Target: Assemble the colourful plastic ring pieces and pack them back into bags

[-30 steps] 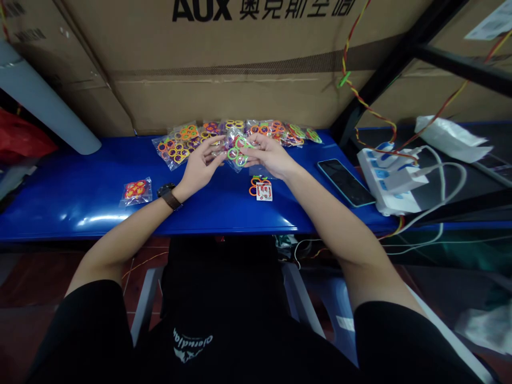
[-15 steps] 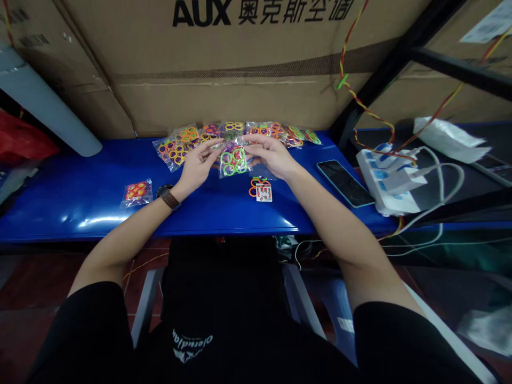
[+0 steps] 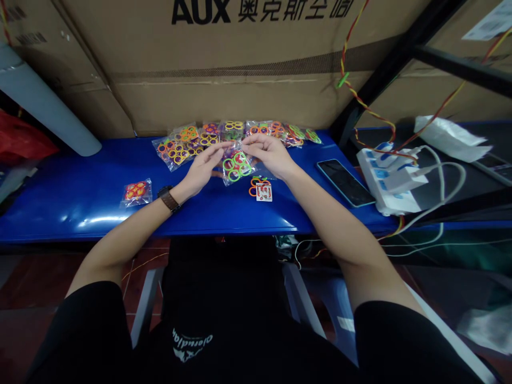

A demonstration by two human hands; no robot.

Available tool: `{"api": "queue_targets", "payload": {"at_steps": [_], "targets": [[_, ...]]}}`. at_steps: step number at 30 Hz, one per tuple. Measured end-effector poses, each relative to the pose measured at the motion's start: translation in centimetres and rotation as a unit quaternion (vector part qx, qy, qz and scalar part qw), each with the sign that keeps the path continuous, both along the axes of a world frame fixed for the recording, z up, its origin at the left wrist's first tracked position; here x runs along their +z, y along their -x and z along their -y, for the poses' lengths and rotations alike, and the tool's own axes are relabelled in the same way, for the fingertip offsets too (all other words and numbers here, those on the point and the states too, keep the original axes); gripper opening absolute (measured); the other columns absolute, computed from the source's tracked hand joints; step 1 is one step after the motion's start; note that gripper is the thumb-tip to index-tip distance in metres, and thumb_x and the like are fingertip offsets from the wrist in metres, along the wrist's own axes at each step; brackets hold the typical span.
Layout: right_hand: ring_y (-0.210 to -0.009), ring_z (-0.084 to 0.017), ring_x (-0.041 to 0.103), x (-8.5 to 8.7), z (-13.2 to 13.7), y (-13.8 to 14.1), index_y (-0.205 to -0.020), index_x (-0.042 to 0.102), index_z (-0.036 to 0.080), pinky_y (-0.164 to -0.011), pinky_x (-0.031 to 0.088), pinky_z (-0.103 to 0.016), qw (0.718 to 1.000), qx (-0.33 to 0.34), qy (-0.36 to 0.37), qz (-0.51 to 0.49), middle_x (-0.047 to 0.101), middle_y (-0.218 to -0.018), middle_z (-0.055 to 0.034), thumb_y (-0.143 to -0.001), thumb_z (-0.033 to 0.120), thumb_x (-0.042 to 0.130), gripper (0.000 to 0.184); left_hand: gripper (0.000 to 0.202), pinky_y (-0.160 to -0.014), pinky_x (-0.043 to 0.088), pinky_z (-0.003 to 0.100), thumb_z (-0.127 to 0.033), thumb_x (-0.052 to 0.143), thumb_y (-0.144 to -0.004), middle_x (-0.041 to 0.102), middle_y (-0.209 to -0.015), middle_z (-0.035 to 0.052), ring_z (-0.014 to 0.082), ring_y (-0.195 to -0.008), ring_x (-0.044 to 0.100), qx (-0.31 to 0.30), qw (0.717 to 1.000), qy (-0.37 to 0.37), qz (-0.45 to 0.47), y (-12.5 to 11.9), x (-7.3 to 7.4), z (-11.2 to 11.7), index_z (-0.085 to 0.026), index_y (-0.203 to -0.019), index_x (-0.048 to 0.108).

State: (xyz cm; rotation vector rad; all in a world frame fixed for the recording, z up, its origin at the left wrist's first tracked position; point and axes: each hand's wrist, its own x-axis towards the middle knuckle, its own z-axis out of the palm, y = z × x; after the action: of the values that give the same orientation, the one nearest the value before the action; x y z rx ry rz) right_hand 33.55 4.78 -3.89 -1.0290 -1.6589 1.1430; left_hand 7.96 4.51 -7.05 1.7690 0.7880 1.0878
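Though still pinched, bag (image 3: 237,166) (green rings (image 3: 234,175)) hangs lower.

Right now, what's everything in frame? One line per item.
held bag: 1, clear with green rings, pinched above the table
ring bags: a row, count unclear, orange, yellow, purple and green rings, back of table
small bag: 1, red and yellow contents, table left
card with rings: 1, red-white card, orange rings, on table below the held bag
phone: 1, dark screen, table right
power strip: 1, white, right of phone
twisted wires: red-yellow, hanging back right
table: 1, blue
cardboard boxes: several, brown, behind table
watch: 1, brown strap, left wrist
left hand: grip shut on held bag
right hand: grip shut on held bag
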Motion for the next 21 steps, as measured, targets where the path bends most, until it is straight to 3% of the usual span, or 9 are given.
{"api": "queue_targets", "payload": {"at_steps": [4, 7, 10, 14, 17, 21], "targets": [[-0.077, -0.018, 0.065, -0.4, 0.1, 0.2, -0.112, 0.07, 0.028, -0.074, 0.059, -0.036, 1.0, 0.028, -0.01, 0.007, 0.072, -0.084, 0.0003, -0.084, 0.073, 0.091, 0.057, 0.076, -0.111, 0.07, 0.051, -0.075, 0.092, -0.089, 0.077, -0.158, 0.0127, 0.0326, -0.139, 0.077, -0.008, 1.0, -0.027, -0.004, -0.5, 0.2, 0.6, -0.03, -0.148, 0.073], [-0.07, -0.015, 0.062, -0.9, -0.2, 0.2, -0.124, 0.073, 0.029, -0.068, 0.055, -0.033, 0.997, 0.039, -0.059, 0.007, 0.076, -0.088, 0.0015, -0.085, 0.076, 0.091, 0.064, 0.073, -0.126, 0.06, 0.054, -0.071, 0.096, -0.087, 0.077, -0.157, 0.0134, 0.0324, -0.147, 0.071, 0.006, 1.0, -0.023, 0.005, -0.5, 0.4, 0.7, -0.025, -0.141, 0.076], [-0.066, -0.014, 0.057, -1.5, -0.6, 0.1, -0.124, 0.081, 0.031, -0.065, 0.05, -0.033, 0.983, 0.037, -0.179, 0.023, 0.076, -0.091, 0.0021, -0.093, 0.072, 0.087, 0.051, 0.067, -0.127, 0.058, 0.052, -0.067, 0.097, -0.087, 0.078, -0.155, 0.0116, 0.0303, -0.143, 0.073, 0.001, 0.999, 0.02, 0.027, -0.4, 0.7, 0.9, -0.025, -0.136, 0.078], [-0.076, -0.017, 0.065, -1.9, -1.0, 0.1, -0.106, 0.088, 0.032, -0.081, 0.056, -0.038, 0.946, 0.017, -0.318, 0.058, 0.074, -0.087, 0.0013, -0.105, 0.058, 0.078, 0.028, 0.062, -0.122, 0.06, 0.05, -0.063, 0.101, -0.083, 0.083, -0.145, 0.0077, 0.0276, -0.133, 0.077, -0.011, 0.997, 0.061, 0.046, -0.4, 1.2, 1.1, -0.027, -0.129, 0.081], [-0.083, -0.019, 0.068, -2.0, -0.9, 0.2, -0.106, 0.089, 0.032, -0.086, 0.057, -0.041, 0.935, -0.001, -0.346, 0.07, 0.076, -0.093, -0.0007, -0.106, 0.053, 0.077, 0.023, 0.059, -0.117, 0.062, 0.048, -0.061, 0.102, -0.081, 0.084, -0.138, 0.0065, 0.026, -0.124, 0.079, -0.009, 0.995, 0.076, 0.057, -0.5, 1.3, 1.1, -0.027, -0.126, 0.082], [-0.083, -0.019, 0.064, -2.2, -0.8, 0.3, -0.109, 0.087, 0.031, -0.08, 0.057, -0.04, 0.938, -0.014, -0.338, 0.07, 0.076, -0.108, -0.0038, -0.106, 0.054, 0.076, 0.025, 0.068, -0.11, 0.064, 0.044, -0.057, 0.106, -0.077, 0.083, -0.132, 0.006, 0.0232, -0.114, 0.08, 0.005, 0.995, 0.074, 0.07, -0.5, 0.8, 0.7, -0.027, -0.131, 0.077]]}}
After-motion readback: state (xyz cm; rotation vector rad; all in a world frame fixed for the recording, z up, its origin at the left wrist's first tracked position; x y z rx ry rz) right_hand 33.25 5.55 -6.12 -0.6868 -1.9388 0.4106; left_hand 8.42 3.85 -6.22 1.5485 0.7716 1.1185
